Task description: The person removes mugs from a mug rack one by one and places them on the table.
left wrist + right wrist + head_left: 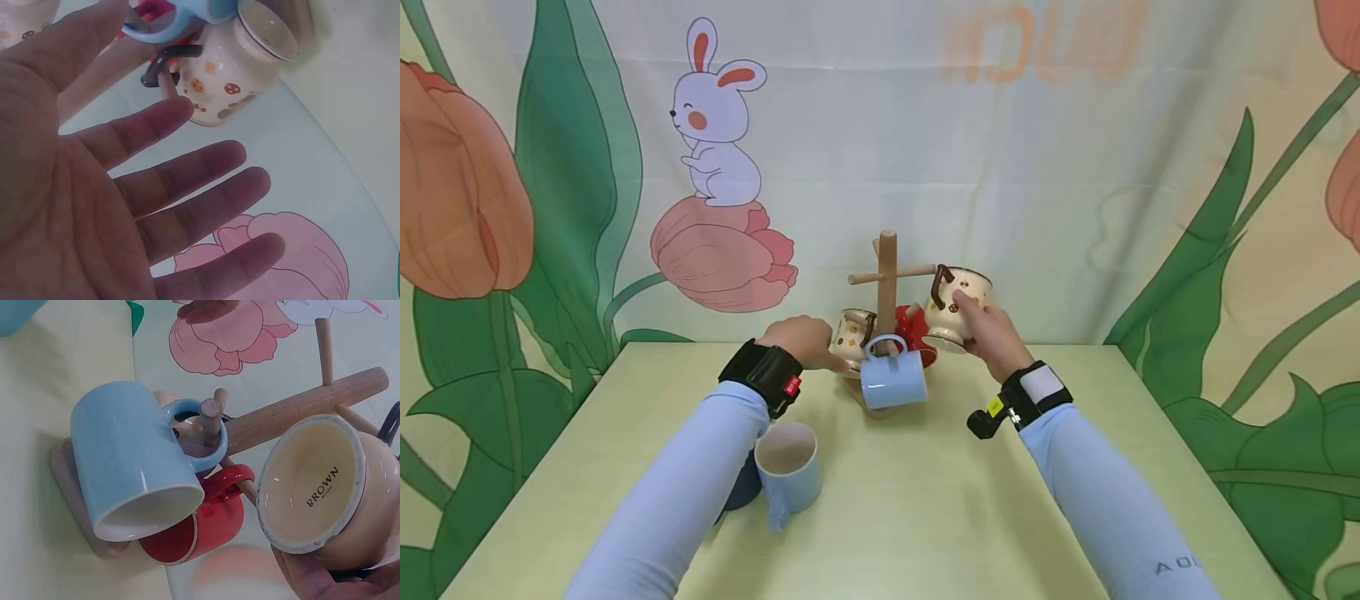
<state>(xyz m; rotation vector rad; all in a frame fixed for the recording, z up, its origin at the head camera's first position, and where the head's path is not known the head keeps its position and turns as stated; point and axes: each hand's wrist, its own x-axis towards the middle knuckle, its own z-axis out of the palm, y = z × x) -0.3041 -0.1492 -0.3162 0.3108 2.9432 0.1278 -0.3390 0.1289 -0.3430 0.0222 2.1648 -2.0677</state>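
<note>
From the head view, your right hand [992, 337] grips a cream cup [958, 310] right of centre, its dark handle close to the tip of a peg on the wooden mug tree [887, 283]. Whether the handle is over the peg I cannot tell. Let go too early and the cup could drop onto the red cup [916, 332] below. Your left hand [801, 340], fingers straight, rests at a second cream cup [853, 333] hanging left of the post. A push there could rock the stand, which also carries a light blue mug [891, 377] at the front. Another blue mug [787, 471] stands at lower left, just beside your sleeve; a drawn-back elbow could tip it.

In the left wrist view, your palm is open, and the patterned cup [240, 72] sits at upper centre, just past your fingertips [181, 107].

In the right wrist view, the held cup [325, 494] fills the lower right, tilted mouth-outward, near the red one [206, 528] and the blue one [134, 462]. A swing could knock either.
</note>
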